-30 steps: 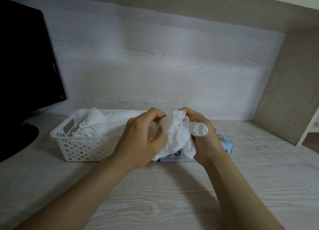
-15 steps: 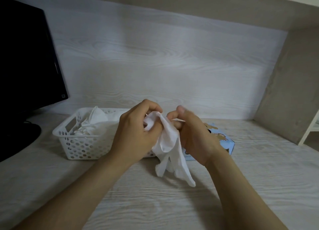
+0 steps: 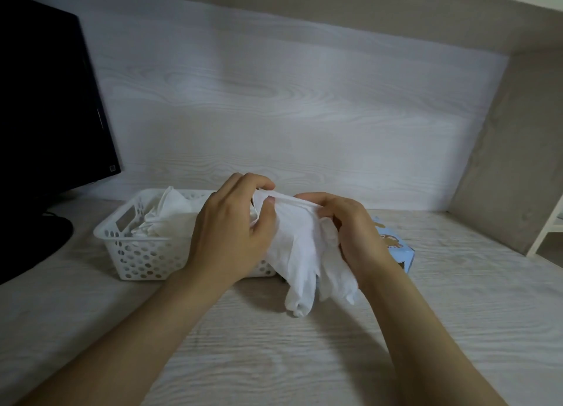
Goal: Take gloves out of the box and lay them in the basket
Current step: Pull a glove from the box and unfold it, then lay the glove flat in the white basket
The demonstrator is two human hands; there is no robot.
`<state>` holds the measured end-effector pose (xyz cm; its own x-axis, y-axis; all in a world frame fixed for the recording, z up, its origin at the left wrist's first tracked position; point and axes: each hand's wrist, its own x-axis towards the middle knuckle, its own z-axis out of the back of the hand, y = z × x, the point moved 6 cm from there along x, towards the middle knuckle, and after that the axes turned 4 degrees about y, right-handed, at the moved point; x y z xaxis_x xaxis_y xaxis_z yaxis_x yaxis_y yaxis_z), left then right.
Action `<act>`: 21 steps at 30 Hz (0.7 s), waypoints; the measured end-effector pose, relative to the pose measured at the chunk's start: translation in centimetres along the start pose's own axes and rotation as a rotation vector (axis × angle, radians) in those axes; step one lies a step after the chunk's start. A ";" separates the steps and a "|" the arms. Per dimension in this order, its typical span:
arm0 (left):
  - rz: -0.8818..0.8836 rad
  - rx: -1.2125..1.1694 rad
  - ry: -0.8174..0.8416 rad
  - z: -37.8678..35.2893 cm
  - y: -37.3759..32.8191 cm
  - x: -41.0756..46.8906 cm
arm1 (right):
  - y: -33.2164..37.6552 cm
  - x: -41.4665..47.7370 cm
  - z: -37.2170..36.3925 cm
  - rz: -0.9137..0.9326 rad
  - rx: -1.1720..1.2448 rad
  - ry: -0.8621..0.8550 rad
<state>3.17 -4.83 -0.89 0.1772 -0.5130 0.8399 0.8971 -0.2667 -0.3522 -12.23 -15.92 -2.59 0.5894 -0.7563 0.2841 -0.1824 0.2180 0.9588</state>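
Note:
A white glove hangs over the desk, fingers pointing down, stretched at its cuff between both hands. My left hand pinches the cuff's left end; my right hand grips the right end. A white perforated basket stands at the left behind my left hand, with several white gloves in it. The light-blue glove box lies behind my right hand, mostly hidden.
A black monitor and its stand fill the far left. A wood-grain back wall, a side panel at the right and a shelf above enclose the desk. A white frame shows at the right edge.
The glove was a crumpled wad held in both hands a second ago. It has unfolded and now hangs spread by the cuff, with my right hand gripping it again after loosening.

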 end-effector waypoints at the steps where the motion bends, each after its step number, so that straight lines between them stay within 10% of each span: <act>1: -0.006 -0.001 0.004 0.0 -0.1 0.0 | -0.3 0.0 0.0 -0.025 0.006 0.005; 21: 0.132 -0.301 -0.157 2.3 1.3 0.8 | -0.3 -0.7 -0.7 -0.005 0.030 0.141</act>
<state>5.44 -3.75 0.29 0.3644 -0.4332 0.8243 0.7075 -0.4468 -0.5476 -12.07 -15.06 -3.09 0.6945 -0.6630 0.2796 -0.2013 0.1940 0.9601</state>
